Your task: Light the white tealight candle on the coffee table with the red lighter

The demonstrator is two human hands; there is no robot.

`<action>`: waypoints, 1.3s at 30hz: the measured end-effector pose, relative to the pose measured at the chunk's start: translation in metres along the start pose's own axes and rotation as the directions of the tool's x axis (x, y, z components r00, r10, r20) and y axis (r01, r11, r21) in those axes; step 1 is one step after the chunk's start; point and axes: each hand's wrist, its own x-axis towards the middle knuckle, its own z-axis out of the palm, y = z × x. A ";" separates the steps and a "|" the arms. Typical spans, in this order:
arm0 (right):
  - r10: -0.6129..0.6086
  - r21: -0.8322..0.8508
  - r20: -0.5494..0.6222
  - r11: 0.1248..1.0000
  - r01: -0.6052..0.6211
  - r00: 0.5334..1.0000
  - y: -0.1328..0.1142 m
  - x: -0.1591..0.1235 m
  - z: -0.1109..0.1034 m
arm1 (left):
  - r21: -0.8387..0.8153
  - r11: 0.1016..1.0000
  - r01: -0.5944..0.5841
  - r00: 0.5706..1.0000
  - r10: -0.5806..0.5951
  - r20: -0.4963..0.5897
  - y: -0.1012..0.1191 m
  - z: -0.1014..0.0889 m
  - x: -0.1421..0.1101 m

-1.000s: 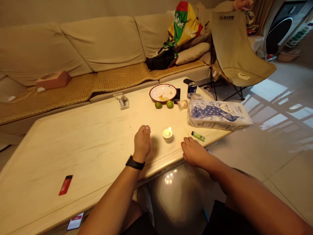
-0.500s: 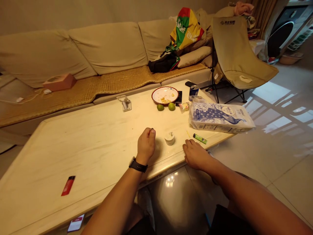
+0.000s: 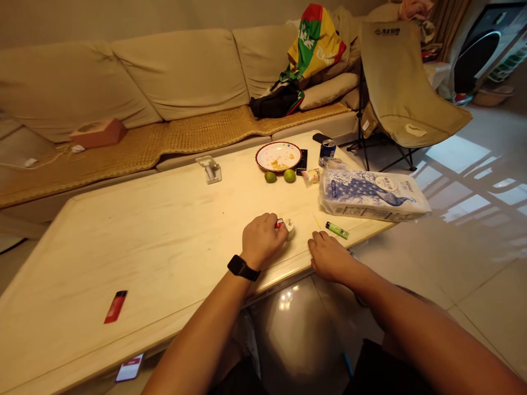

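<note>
My left hand (image 3: 263, 237), with a black watch on its wrist, is closed around a red lighter (image 3: 279, 223); only its metal-topped end shows. That end is right by a small round white candle (image 3: 290, 228), which my hand partly covers. On the table's front edge rests my right hand (image 3: 327, 255), fingers curled; whatever may be under them is hidden. Just beyond its fingers lie a green lighter (image 3: 337, 230) and a thin yellow stick (image 3: 317, 221).
Farther back are a red-rimmed plate (image 3: 263, 159) with food scraps, two green limes (image 3: 290, 175), a blue can (image 3: 328, 149) and a large tissue pack (image 3: 373, 193). Another red lighter (image 3: 116, 307) lies at left, near a white holder (image 3: 210, 169). A folding chair (image 3: 405, 88) stands beyond.
My left hand has moved right to the candle and turned palm down, bringing the red lighter's end into view. The right hand has stayed in place.
</note>
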 end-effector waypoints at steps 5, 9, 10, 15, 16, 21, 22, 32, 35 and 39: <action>0.002 0.003 0.002 1.000 -0.002 1.000 0.000 0.000 0.001 | 0.026 1.000 -0.016 0.999 0.015 0.041 0.004 0.002 0.002; 0.001 0.004 -0.005 1.000 -0.001 1.000 0.000 0.000 0.003 | 0.020 1.000 -0.017 0.998 0.016 0.058 0.006 0.002 0.002; 0.003 0.003 -0.007 1.000 -0.003 1.000 0.000 0.001 0.003 | 0.024 1.000 -0.019 0.998 0.017 0.058 0.006 0.003 0.002; 0.004 0.000 -0.012 1.000 -0.004 1.000 0.000 0.001 0.003 | 0.055 0.998 -0.032 0.998 0.029 0.052 0.006 0.003 0.003; 0.002 -0.002 -0.013 1.000 -0.002 1.000 0.000 0.001 0.003 | 0.060 0.998 -0.034 0.998 0.030 0.053 0.006 0.003 0.003; -0.004 -0.006 -0.029 1.000 0.003 1.000 0.001 0.000 0.004 | 0.050 0.997 -0.052 0.998 0.050 0.047 0.006 0.001 0.004; -0.002 -0.005 -0.033 1.000 0.002 0.999 0.001 0.000 0.004 | 0.044 0.997 -0.056 0.998 0.054 0.044 0.006 0.001 0.004; 0.005 0.011 -0.017 1.000 -0.005 1.000 0.001 0.000 0.004 | -0.143 0.986 0.079 0.994 -0.088 -0.058 -0.003 -0.006 -0.001; 0.013 0.020 -0.002 1.000 -0.013 1.000 0.001 0.000 0.004 | -0.224 0.965 0.134 0.986 -0.152 -0.068 -0.012 -0.008 -0.004; 0.028 0.027 0.024 0.999 -0.029 0.999 0.001 0.001 0.002 | -0.305 0.929 0.209 0.972 -0.233 -0.044 -0.020 -0.011 -0.004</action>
